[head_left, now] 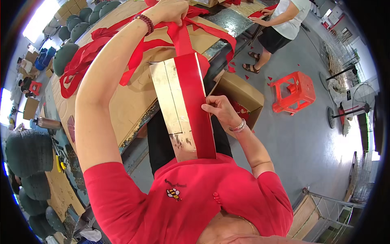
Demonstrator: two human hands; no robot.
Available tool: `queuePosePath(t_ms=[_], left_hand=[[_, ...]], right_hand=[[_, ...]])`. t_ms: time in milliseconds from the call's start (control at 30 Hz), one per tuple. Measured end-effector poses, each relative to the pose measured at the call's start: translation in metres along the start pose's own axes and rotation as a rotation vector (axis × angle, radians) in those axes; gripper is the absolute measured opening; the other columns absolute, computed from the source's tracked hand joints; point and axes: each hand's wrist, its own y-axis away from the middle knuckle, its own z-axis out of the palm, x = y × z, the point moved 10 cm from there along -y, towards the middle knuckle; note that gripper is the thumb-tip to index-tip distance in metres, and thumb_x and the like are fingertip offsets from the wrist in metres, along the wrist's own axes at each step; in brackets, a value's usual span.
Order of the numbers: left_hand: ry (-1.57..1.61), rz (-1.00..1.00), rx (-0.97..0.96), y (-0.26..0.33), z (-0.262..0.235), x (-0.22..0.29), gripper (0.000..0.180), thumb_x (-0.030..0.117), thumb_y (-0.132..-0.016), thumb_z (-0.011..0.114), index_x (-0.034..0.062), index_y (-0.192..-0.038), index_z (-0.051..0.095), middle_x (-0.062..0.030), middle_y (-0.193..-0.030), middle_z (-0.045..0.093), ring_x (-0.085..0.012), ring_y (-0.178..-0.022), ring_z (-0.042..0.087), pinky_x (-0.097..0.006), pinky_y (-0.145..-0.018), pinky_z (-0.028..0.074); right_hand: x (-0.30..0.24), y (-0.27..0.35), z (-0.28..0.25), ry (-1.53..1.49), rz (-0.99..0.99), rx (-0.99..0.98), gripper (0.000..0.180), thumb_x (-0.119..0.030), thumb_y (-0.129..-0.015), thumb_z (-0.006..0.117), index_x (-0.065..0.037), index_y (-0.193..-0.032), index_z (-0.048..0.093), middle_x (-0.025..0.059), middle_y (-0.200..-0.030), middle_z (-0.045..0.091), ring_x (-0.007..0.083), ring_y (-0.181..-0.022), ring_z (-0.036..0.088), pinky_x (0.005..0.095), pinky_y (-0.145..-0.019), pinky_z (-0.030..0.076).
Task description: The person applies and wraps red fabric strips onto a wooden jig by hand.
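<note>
A long flat board (168,97) with a shiny pale face and dark marked lines slants from the table edge down to my belly. A wide red ribbon (195,105) lies lengthwise along its right side and runs on past its far end. My left hand (172,14) is closed on the ribbon beyond that end, its arm stretched across the table. At the board's right edge, my right hand (221,110) pinches the ribbon's side between thumb and curled fingers. More loose red ribbon (85,59) lies in loops beneath and beside my left arm.
Brown cardboard (109,110) covers the worktable. An open carton (243,95) with red scraps stands right of the board, near a red plastic stool (294,92). Another person (280,24) works at the far right. Dark green rounded pieces (30,154) and a metal bottle (48,123) are at left.
</note>
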Motion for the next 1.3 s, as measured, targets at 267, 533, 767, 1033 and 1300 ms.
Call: queuePosePath(t_ms=[267, 533, 767, 1033, 1300], left_hand=[[-0.131, 0.200, 0.086, -0.001, -0.017, 0.020, 0.024, 0.028, -0.054, 0.081, 0.0137, -0.072, 0.074, -0.0091, -0.070, 0.067, -0.0270, -0.078, 0.064, -0.040, -0.072, 0.046], [-0.135, 0.195, 0.056, -0.006, -0.017, 0.022, 0.025, 0.029, -0.055, 0.081, 0.0127, -0.072, 0.074, -0.0101, -0.070, 0.068, -0.0283, -0.075, 0.065, -0.041, -0.070, 0.048], [-0.084, 0.215, -0.053, -0.004, -0.021, 0.027, 0.031, 0.030, -0.057, 0.080, 0.0100, -0.080, 0.075, -0.0126, -0.071, 0.068, -0.0302, -0.071, 0.065, -0.041, -0.066, 0.050], [0.077, 0.273, -0.335, 0.013, -0.009, 0.024, 0.036, 0.030, -0.063, 0.080, 0.0049, -0.087, 0.073, -0.0141, -0.077, 0.069, -0.0269, -0.073, 0.065, -0.038, -0.067, 0.048], [0.242, 0.331, -0.128, 0.019, -0.026, 0.019, 0.027, 0.019, -0.073, 0.074, 0.0016, -0.092, 0.065, -0.0136, -0.085, 0.066, -0.0277, -0.083, 0.062, -0.038, -0.073, 0.047]], right_hand=[[0.002, -0.001, 0.000, 0.003, -0.014, -0.016, 0.021, -0.016, -0.086, 0.065, 0.000, -0.073, 0.062, -0.0053, -0.063, 0.053, 0.0027, -0.059, 0.046, 0.0219, -0.053, 0.038], [0.004, -0.003, -0.002, 0.083, -0.011, -0.008, 0.022, -0.017, -0.085, 0.066, 0.000, -0.072, 0.062, -0.0043, -0.060, 0.052, 0.0026, -0.058, 0.046, 0.0219, -0.053, 0.039], [0.013, -0.004, -0.002, -0.019, 0.049, 0.001, 0.023, -0.015, -0.085, 0.066, 0.000, -0.069, 0.060, -0.0037, -0.059, 0.053, 0.0031, -0.056, 0.047, 0.0217, -0.051, 0.039], [0.021, -0.004, -0.003, -0.021, 0.034, 0.012, 0.022, -0.013, -0.086, 0.066, -0.001, -0.069, 0.060, -0.0038, -0.062, 0.055, 0.0033, -0.058, 0.051, 0.0214, -0.053, 0.042], [0.010, -0.003, -0.001, -0.070, 0.033, -0.022, 0.020, -0.013, -0.086, 0.065, -0.002, -0.070, 0.062, -0.0034, -0.064, 0.058, 0.0035, -0.059, 0.052, 0.0212, -0.053, 0.043]])
